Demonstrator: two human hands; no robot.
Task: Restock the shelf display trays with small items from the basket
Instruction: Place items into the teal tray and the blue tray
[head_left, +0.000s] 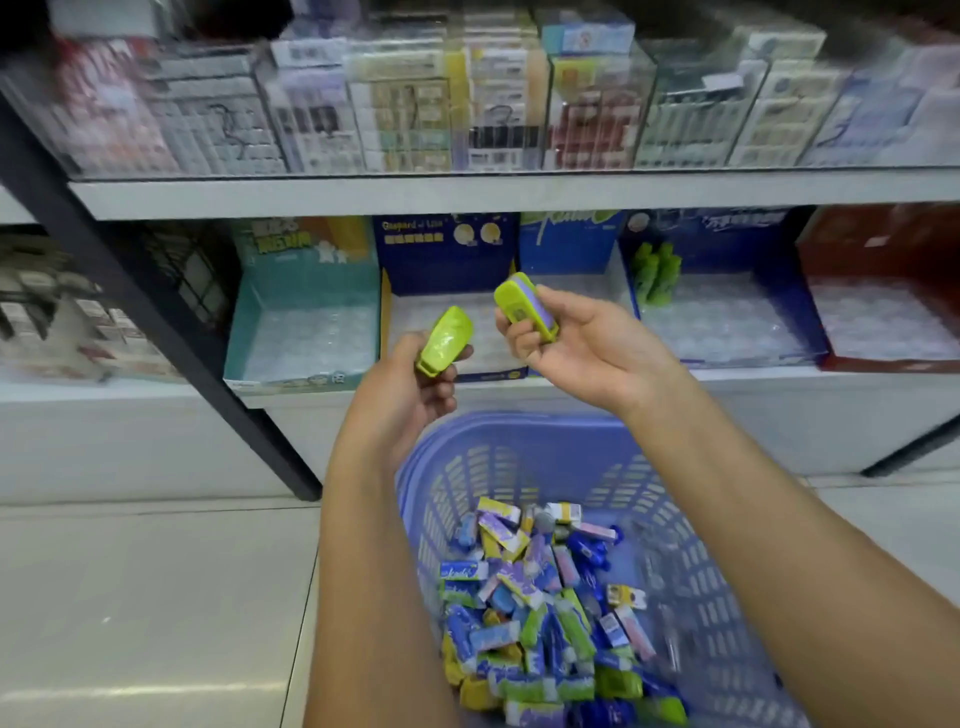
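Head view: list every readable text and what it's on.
"Gaspard" and "Lisa": backboard of the dark blue tray; the small word between them is blurred.
Teal tray backboard: characters, too blurred to read.
Blue tray backboard: green script, cut off by the shelf, unreadable.
Tray with green items backboard: white characters, blurred.
Top-shelf boxes and basket packs: print too blurred.

Two bare forearms reach up from the bottom edge to the frame's centre. The left hand (410, 387) pinches a lime-green piece (447, 338). Just right of it, the right hand (576, 345), palm showing, curls round a green-and-purple item (524, 306).
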